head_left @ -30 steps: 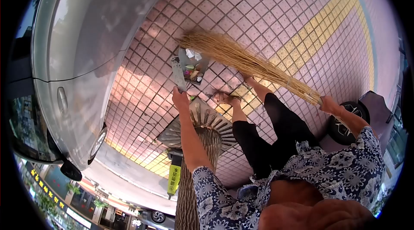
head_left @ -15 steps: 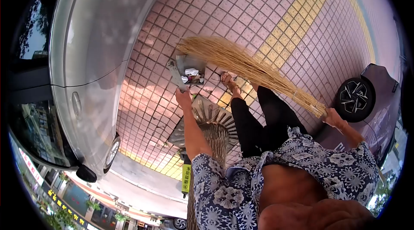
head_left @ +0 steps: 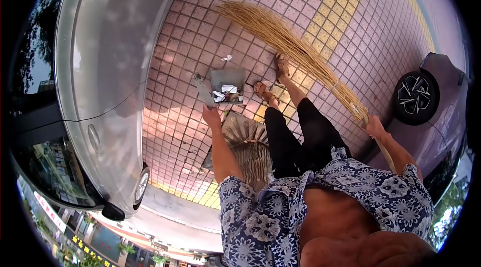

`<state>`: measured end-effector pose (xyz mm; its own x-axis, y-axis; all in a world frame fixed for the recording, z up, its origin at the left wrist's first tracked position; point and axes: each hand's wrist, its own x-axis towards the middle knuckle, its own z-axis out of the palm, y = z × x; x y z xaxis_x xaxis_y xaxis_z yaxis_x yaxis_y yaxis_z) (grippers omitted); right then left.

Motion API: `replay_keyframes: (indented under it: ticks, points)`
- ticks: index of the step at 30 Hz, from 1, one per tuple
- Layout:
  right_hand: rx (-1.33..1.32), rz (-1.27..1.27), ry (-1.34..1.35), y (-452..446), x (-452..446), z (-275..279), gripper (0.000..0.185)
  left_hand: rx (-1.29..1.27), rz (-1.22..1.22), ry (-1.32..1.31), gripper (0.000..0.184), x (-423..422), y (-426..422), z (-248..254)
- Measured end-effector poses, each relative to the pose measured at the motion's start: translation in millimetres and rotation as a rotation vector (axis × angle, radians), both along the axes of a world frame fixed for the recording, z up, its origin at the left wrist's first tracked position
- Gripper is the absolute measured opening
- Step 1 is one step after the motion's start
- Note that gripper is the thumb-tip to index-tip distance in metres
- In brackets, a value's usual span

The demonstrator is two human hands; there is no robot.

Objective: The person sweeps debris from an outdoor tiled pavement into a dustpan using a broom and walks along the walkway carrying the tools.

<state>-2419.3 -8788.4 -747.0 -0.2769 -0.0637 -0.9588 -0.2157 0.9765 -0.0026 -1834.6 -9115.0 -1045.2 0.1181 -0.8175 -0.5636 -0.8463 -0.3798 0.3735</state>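
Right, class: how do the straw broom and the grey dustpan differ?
The broom is a long, tan bundle of thin stalks; the dustpan is a short, grey, open box. The dustpan holds litter; the broom shows none. The right hand grips the broom; the dustpan is near the left hand.

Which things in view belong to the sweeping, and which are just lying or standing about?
In the job:
broom, in the right hand
dustpan, held by the left hand
litter in the dustpan
white scrap on the tiles

Just about:
silver car
purple car
tree trunk
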Motion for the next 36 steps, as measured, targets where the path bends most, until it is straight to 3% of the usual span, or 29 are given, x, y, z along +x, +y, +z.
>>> replay_keyframes:
  ticks: [4, 7, 11, 14, 23, 29, 32, 33, 34, 36]
  points:
    - [0.057, 0.177, -0.051, -34, -20, -27, 0.019, 0.028, 0.037, 0.031, 0.027, -11, 8, -28]
    - [0.054, 0.491, -0.015, -34, -27, -31, 0.021, -0.114, 0.025, 0.060, 0.017, -7, 15, -40]
    - [-0.014, 0.764, -0.025, -7, -46, -13, 0.021, -0.099, -0.014, 0.023, 0.019, 9, 14, -39]
    - [0.042, 0.810, 0.013, 17, -61, 12, 0.020, 0.011, 0.003, -0.028, 0.024, -1, 11, -15]
    - [-0.042, 0.664, 0.060, 51, -72, 85, 0.021, 0.002, -0.152, -0.005, 0.020, -28, -21, 56]
    - [-0.156, 0.438, 0.108, 130, -85, 87, 0.024, -0.015, -0.091, 0.101, 0.024, -102, -55, 109]
    - [-0.110, 0.349, 0.135, 173, -89, 77, 0.025, -0.087, -0.134, 0.161, 0.022, -136, -52, 110]
    - [-0.149, 0.261, 0.166, 187, -88, 75, 0.025, -0.013, -0.074, 0.230, 0.024, -163, -47, 142]
    - [-0.172, 0.224, 0.210, 185, -85, 82, 0.024, -0.153, -0.275, 0.179, 0.024, -158, -46, 126]
    - [-0.216, 0.147, 0.276, 228, -75, 53, 0.021, 0.018, 0.032, 0.305, 0.026, -211, -25, 179]
